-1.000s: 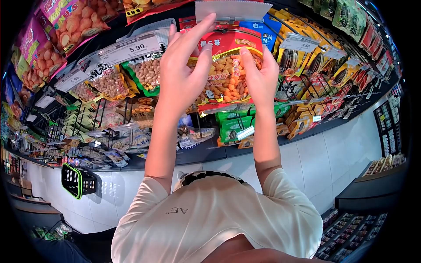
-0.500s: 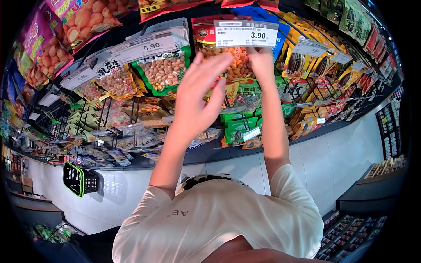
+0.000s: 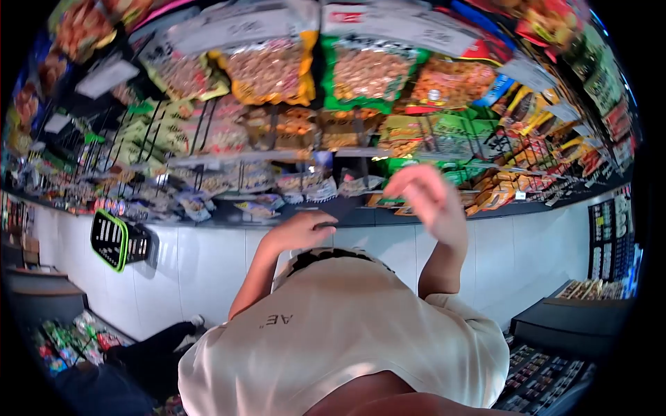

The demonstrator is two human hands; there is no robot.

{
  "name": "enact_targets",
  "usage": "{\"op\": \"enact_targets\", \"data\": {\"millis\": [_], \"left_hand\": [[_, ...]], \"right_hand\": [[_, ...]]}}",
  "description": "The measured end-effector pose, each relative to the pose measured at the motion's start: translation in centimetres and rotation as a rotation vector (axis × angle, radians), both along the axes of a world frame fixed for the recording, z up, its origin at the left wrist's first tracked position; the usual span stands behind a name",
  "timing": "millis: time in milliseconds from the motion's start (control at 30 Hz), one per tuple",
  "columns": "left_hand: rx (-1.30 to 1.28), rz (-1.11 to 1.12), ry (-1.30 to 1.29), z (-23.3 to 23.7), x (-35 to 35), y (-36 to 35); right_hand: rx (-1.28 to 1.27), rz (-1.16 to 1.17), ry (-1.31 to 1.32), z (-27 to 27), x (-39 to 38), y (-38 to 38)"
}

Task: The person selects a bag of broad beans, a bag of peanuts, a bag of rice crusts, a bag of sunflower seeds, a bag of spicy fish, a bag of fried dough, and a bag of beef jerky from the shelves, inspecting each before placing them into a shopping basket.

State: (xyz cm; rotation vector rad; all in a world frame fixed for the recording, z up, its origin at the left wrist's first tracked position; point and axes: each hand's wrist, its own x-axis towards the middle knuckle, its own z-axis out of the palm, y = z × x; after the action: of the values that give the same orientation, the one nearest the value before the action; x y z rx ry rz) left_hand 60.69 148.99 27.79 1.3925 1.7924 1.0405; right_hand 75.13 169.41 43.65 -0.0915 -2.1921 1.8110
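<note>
- Both hands have dropped off the hanging rack since the earlier frames. They were up at the red-topped nut bag (image 3: 451, 83), and now they sit low, near the body.
- The view has also swung down, so the rack now fills the far top of the frame.
- The left hand (image 3: 300, 232) is down at the dark shelf ledge (image 3: 361, 216). Its fingers are curled over, knuckles up, and no packet is in it. I cannot tell whether the tips press on the ledge or only hover over it.
- The right hand (image 3: 427, 197) is in mid-air, right of the left hand and a bit higher, and it is motion-blurred. Its fingers are loosely bent and apart, with nothing held.
- The nut bag hangs on the far rack, up and right of both hands and well apart from them. It is just right of a green nut bag (image 3: 368, 69), under the white price tags (image 3: 409, 28).
- Small packets (image 3: 305, 186) lie on the lowest shelf, just beyond the left hand.
- A black basket with a green rim (image 3: 114, 239) hangs at far left, against the white base panel (image 3: 208, 267).
- Judgement: the bag is released and left on its peg, so the hanging step looks done. Both hands are free.
</note>
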Motion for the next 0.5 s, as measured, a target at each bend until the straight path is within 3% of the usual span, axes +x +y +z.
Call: {"op": "enact_targets", "data": {"millis": [67, 133, 200, 267, 333, 400, 500], "left_hand": [[-0.156, 0.113, -0.036, -5.0, -1.5, -3.2], [-0.206, 0.209, -0.05, -10.7, -3.0, -6.3], [-0.251, 0.298, -0.06, -16.0, -4.3, -9.4], [-0.408, 0.357, 0.048, -20.0, -5.4, -12.5], [-0.421, 0.384, 0.009, -21.2, -6.1, -15.5], [-0.44, 0.553, -0.199, -24.0, -6.5, -18.5], [-0.459, 0.733, -0.307, -26.9, -6.4, -22.8]], "right_hand": [[0.149, 0.449, -0.206, -4.2, -2.3, -2.9], [0.402, 0.662, -0.394, -8.3, -4.6, -5.9], [0.521, 0.693, -0.407, -16.1, -6.4, -7.8], [0.712, 0.554, -0.549, -20.5, -8.1, -10.0], [0.691, 0.583, -0.573, -22.0, -9.8, -11.8], [0.674, 0.617, -0.596, -22.8, -11.6, -13.6], [0.643, 0.694, -0.636, -23.7, -14.1, -16.5]]}}
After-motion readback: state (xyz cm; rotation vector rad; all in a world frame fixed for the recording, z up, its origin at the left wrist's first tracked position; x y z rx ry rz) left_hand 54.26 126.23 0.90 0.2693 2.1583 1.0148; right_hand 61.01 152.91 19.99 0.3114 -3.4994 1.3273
